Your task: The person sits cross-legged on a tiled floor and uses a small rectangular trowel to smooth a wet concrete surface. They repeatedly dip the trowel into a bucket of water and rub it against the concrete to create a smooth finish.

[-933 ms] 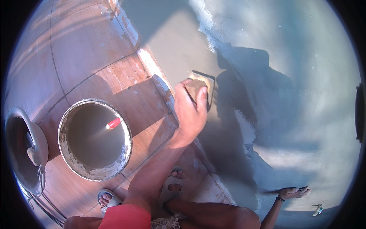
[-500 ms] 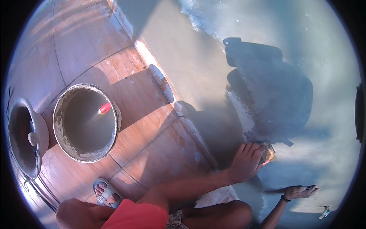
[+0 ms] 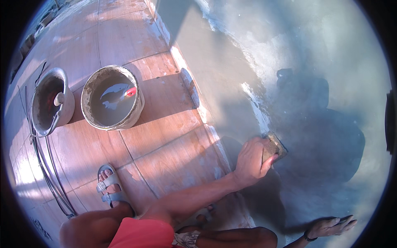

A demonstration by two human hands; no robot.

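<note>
My left hand (image 3: 250, 163) grips a worn tan rectangular block with dark edges (image 3: 273, 145), possibly a sponge pad, against the grey plastered surface (image 3: 335, 53), beside a ragged band of white patches. My right hand (image 3: 331, 226) is at the lower right on that same surface, fingers stretched out and holding nothing visible. A crusted bucket (image 3: 138, 105) of murky liquid, with a red object (image 3: 130, 92) in it, stands on the tiles to the left.
A second bucket (image 3: 66, 115) with a pale object hanging at its rim stands farther left. Dark cables (image 3: 49, 173) lie along the tiles (image 3: 144, 149). A pale tile strip (image 3: 180, 58) borders the plastered surface. My sandalled foot (image 3: 108, 186) is below the buckets.
My left hand with the block moved from the upper middle down and right, then slightly up and left. The view has shifted, so the buckets appear higher. My right hand stays stretched out.
</note>
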